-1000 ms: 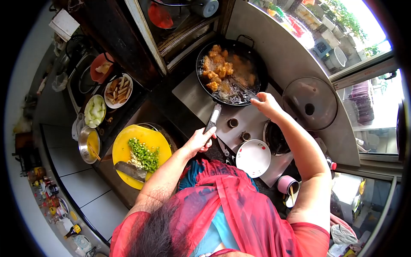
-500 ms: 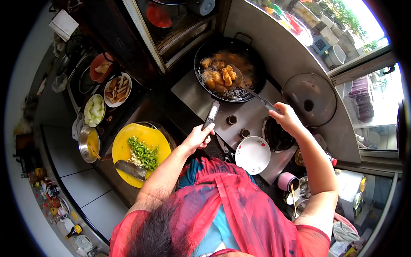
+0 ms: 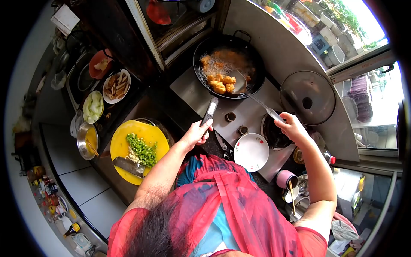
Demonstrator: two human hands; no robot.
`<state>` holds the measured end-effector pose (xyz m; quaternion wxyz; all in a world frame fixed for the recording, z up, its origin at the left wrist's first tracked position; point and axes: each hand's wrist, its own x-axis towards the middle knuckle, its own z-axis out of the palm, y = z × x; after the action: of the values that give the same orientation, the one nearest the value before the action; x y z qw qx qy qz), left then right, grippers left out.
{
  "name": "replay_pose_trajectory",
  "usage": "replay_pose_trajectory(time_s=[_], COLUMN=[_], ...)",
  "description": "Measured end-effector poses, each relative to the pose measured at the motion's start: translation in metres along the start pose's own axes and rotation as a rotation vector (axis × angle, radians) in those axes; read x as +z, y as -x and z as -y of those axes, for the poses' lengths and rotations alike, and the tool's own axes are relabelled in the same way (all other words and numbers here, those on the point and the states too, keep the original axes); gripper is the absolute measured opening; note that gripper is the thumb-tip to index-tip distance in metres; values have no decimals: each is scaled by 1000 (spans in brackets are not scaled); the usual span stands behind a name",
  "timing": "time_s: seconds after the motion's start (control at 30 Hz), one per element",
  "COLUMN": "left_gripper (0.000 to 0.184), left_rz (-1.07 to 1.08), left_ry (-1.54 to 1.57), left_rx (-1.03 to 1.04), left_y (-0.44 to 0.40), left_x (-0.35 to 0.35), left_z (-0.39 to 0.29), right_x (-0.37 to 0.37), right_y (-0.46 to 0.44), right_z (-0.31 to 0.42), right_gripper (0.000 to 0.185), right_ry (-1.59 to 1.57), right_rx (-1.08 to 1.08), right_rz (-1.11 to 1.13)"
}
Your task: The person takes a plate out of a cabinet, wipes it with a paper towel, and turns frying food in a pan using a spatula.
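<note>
My left hand (image 3: 197, 135) is closed round the dark handle of a black wok (image 3: 255, 60) at the back of the stove. In my right hand (image 3: 292, 127) is the grey handle of a round-headed metal ladle (image 3: 262, 104). Its head is at the near right side of the wok, against golden fried pieces (image 3: 219, 83) gathered there. Bubbling oil (image 3: 233, 58) fills the wok around and beyond them. A white plate (image 3: 251, 152) lies between my two arms, nearer my body.
Left of me, chopped green onion (image 3: 142, 150) and a knife (image 3: 128, 166) lie on a yellow cutting board (image 3: 124, 132). Bowls of cut food stand farther left. A glass lid (image 3: 308, 96) leans by the wall at right; a pink cup (image 3: 286, 179) holds chopsticks.
My right hand has moved toward me and slightly right. The ladle head has come to the wok's near side, and the fried pieces have shifted nearer with it.
</note>
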<state>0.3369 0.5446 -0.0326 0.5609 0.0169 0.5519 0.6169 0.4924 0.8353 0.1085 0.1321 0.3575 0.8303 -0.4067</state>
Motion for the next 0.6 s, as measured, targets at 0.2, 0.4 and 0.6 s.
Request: replay_pose_trajectory(time_s=[0.2,0.4,0.6], left_gripper=[39,41,40], left_rz=[0,1,0], left_ry=[0,12,21], left_rx=[4,19,7], left_y=[0,-3,-1], left_x=[0,-2,-1], left_z=[0,4,3], right_x=[-3,-1,-12], right_y=[-1,12,29], right_z=[-9,-4,6], right_gripper=[32,22,19], right_ry=[82,564,704], right_rx=[-130,-345,-298], right_rz=[-63,-299,-289])
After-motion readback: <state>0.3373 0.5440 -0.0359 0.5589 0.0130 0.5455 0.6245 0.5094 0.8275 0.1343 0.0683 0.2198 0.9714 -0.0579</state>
